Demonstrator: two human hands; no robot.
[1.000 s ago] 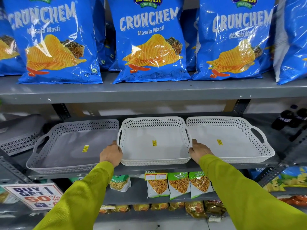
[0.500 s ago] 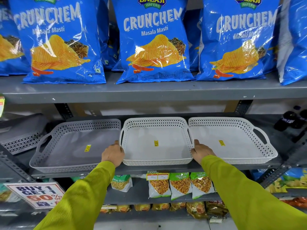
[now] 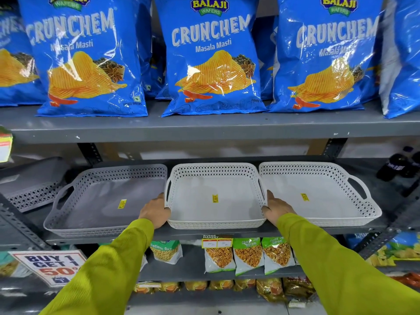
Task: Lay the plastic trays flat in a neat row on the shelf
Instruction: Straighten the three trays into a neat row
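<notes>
On the middle shelf (image 3: 227, 231) we are counting three plastic trays lying flat in a row: a grey tray (image 3: 106, 201) on the left, a white middle tray (image 3: 216, 196) and a white right tray (image 3: 318, 194), each carrying one small yellow sticker. A fourth grey tray (image 3: 29, 187) is lying further left, partly out of view. We are holding the middle tray by its two sides — our left hand (image 3: 155, 211) is curling around its left front corner, our right hand (image 3: 276, 208) is pressing against its right side, fingers wrapped on the rim. Both sleeves are yellow-green.

Compared with half a second ago, the trays are sitting in the same order and our hands are staying on the same tray; the row is looking almost unchanged, with the middle tray close against the right one.

Above, three full blue wafer bags (image 3: 213, 55) are standing on the upper shelf, with more cut off at the edges. Below, snack packets (image 3: 247, 255) are hanging, and a "buy 1 get 1" sign (image 3: 50, 266) is showing at lower left. Dark bottles (image 3: 397, 165) are standing at far right — nothing is blocking the trays.
</notes>
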